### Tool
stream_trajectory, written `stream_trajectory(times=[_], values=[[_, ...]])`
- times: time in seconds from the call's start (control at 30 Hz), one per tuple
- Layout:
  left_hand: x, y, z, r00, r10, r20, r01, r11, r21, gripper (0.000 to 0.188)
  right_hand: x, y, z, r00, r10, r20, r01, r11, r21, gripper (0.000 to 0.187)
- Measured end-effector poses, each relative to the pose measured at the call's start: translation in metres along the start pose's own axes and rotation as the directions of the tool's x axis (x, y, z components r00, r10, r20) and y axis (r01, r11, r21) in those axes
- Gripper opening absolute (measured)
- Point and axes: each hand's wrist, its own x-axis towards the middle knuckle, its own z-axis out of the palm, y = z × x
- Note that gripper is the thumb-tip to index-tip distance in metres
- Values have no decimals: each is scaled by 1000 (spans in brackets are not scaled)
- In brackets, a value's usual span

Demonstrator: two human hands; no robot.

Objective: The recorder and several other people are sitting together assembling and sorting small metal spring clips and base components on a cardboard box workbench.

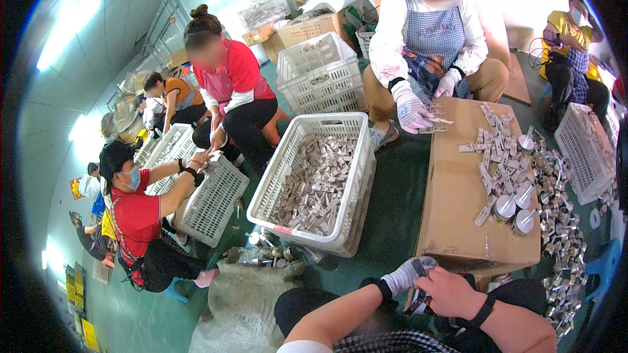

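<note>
My left hand [409, 276], in a pale striped glove, and my bare right hand [451, 293] meet low in front of me, at the near edge of a cardboard box [451, 222]. My right fingers are closed on a dark curved strip [417, 303] beside the left glove; its kind is unclear. The left fingers are bent and partly hidden behind the right hand, so what they grip does not show. On the box lie a heap of pale flat slotted parts [502, 153] and several round metal parts with pale handles [524, 221].
Opposite, a person's gloved hand [413, 110] holds pale slotted parts over the box. A white crate [366, 189] full of such parts stands left. Metal parts [562, 242] pile up at the right, near a blue stool [603, 268]. A sack [242, 307] lies lower left; other people sit farther off.
</note>
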Motion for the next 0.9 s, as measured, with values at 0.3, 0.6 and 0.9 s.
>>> stream_trajectory(times=[0.3, 0.6, 0.9], values=[[-8, 2, -6, 998, 27, 52, -26, 999, -19, 28, 0, -5, 0, 1000, -14, -13, 14, 1000, 5, 36], [-16, 24, -11, 989, -142, 30, 145, 971, -190, 21, 2, 0, 11, 1000, -11, -18, 12, 999, 48, 31], [-25, 30, -3, 930, -337, -148, 301, 927, -223, 28, -1, 5, 15, 992, -74, -100, 78, 996, 41, 27]])
